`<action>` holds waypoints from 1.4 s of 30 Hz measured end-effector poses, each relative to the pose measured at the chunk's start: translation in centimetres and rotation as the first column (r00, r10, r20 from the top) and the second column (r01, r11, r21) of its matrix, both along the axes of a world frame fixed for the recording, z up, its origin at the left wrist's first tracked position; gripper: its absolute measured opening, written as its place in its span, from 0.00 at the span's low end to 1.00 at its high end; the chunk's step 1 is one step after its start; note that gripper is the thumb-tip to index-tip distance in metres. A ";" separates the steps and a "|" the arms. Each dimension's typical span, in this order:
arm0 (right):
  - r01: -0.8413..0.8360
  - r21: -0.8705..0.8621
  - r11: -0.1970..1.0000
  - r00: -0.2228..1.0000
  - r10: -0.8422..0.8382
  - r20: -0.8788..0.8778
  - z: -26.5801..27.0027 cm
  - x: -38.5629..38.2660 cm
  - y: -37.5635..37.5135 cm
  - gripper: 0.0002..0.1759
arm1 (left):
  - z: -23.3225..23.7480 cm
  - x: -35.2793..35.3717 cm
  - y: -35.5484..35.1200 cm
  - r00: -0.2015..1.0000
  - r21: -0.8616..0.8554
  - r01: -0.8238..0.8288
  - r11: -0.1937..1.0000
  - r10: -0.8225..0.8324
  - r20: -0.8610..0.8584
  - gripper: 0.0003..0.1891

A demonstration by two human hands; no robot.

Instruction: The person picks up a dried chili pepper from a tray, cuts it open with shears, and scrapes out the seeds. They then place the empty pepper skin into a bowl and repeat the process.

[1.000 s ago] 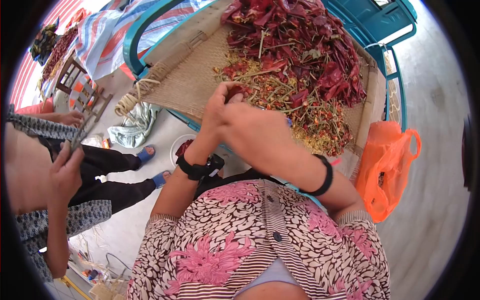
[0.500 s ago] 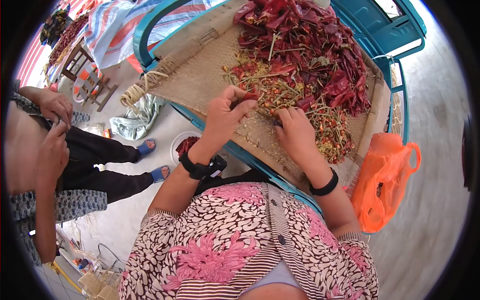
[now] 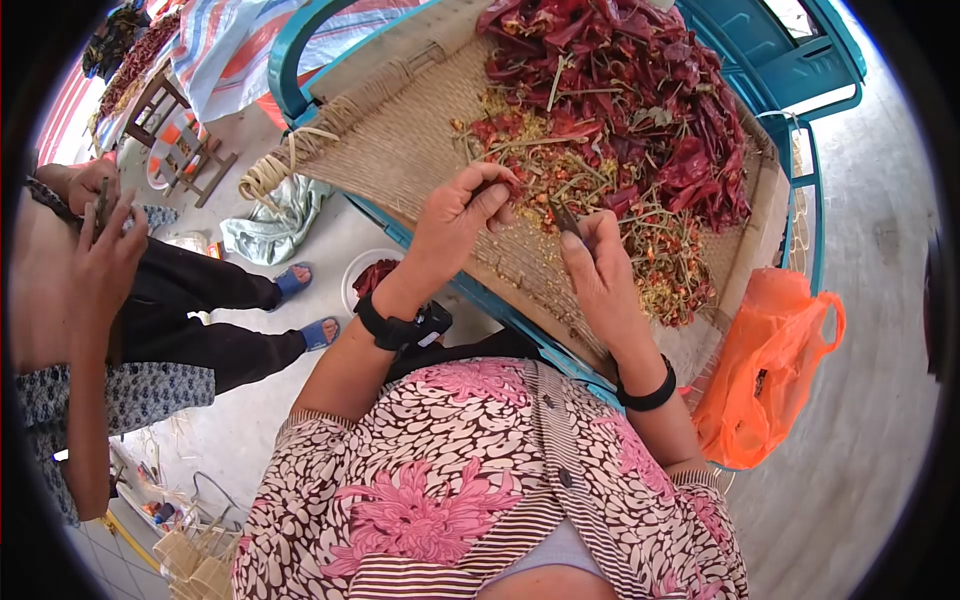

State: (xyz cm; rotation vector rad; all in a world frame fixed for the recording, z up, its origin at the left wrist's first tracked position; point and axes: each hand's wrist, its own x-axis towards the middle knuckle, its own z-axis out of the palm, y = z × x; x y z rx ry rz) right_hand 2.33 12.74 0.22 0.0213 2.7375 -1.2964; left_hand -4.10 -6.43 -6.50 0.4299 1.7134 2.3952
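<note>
Over the near edge of a woven tray (image 3: 400,150), my left hand (image 3: 462,215) is closed in a pinch. A bit of dried red chili (image 3: 513,181) shows at its fingertips, mostly hidden by the fingers. My right hand (image 3: 603,275) grips a small dark pointed tool that looks like scissors (image 3: 564,216), its tip pointing up toward the left hand. Dried red chilies (image 3: 620,70) are heaped on the tray's far side. Closer to my hands lie loose stems, seeds and chili scraps (image 3: 660,250).
An orange plastic bag (image 3: 765,370) hangs at the tray's right, beside a teal metal frame (image 3: 820,60). Below the tray sits a white bowl of red chilies (image 3: 372,277). At left another person (image 3: 95,240) stands, hands raised. Behind are a wooden stool (image 3: 165,125) and striped sheeting (image 3: 230,60).
My right hand has turned and shifted slightly right and down, bringing the dark tool's tip into view. The chili in my left hand shows less. The other person's hands have moved up.
</note>
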 end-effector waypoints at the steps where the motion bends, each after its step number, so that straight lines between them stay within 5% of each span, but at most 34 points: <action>1: 0.005 -0.033 0.999 1.000 -0.006 -0.027 -0.1 0.0 -0.2 0.21 | 0.2 0.1 -0.1 1.000 -0.029 -0.004 1.000 0.004 -0.006 0.09; 6: -0.078 0.064 0.995 0.975 0.090 -0.203 0.2 -0.5 -1.1 0.28 | 0.8 0.3 0.0 1.000 -0.037 -0.017 0.999 0.016 -0.024 0.09; 9: 0.010 0.159 0.987 0.966 0.032 -0.257 0.9 -0.3 -1.8 0.26 | 0.8 0.4 0.4 0.998 0.077 -0.067 0.995 0.065 0.020 0.08; 39: 0.049 0.244 0.968 0.991 -0.017 -0.134 1.6 -0.3 -2.7 0.17 | 1.3 0.4 -0.7 0.999 -0.009 0.032 0.999 -0.033 -0.013 0.08; 42: 0.083 0.271 0.959 0.971 -0.017 -0.237 1.2 -0.2 -2.8 0.16 | 1.7 0.3 -0.7 0.998 0.011 0.066 0.998 -0.066 0.021 0.07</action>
